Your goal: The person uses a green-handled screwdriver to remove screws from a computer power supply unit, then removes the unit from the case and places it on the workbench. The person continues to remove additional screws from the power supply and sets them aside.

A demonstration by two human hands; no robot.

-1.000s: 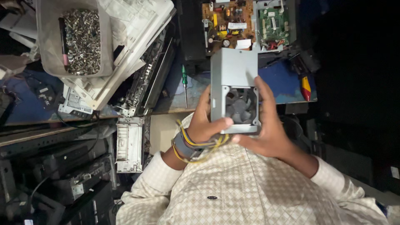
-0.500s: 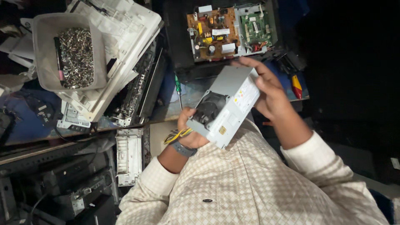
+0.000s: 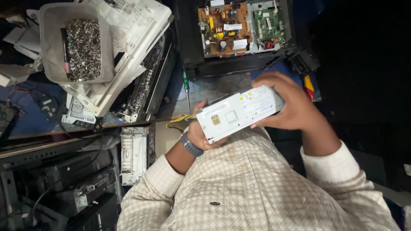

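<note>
At chest height, over the surface: both hands hold one grey metal box (image 3: 239, 112), long and flat, tilted with its right end higher, stickers on the upturned face.
Right hand (image 3: 295, 107): fingers curled over the far right end of the box, thumb under its near edge; clenched on it.
Left hand (image 3: 201, 134): mostly hidden behind the box's lower left end, fingers wrapped around that end from below; grasping it too. A dark wristband (image 3: 191, 146) sits on this wrist.
Yellow wires (image 3: 180, 119): run out from the left end of the box, just beside the left hand.
Screwdriver (image 3: 186, 90): green handle, lying on the surface just beyond the left hand, apart from it.
Red-and-yellow tool (image 3: 308, 87): on the surface past the right hand, partly hidden by the fingers.
Opened device (image 3: 239, 32): black housing beyond the box, with a brown circuit board and a green one showing.
Plastic tub (image 3: 77, 42): far left, full of small metal screws, resting on white plastic panels (image 3: 132, 47).
Surface (image 3: 214, 85): worn, blue in places, crowded at the left with dismantled parts.
Below the surface's edge: dark machine housings (image 3: 64, 184) and a white ribbed part (image 3: 133, 154) to the left of the person's checked sleeve.
Room: dim, black on the right side.
</note>
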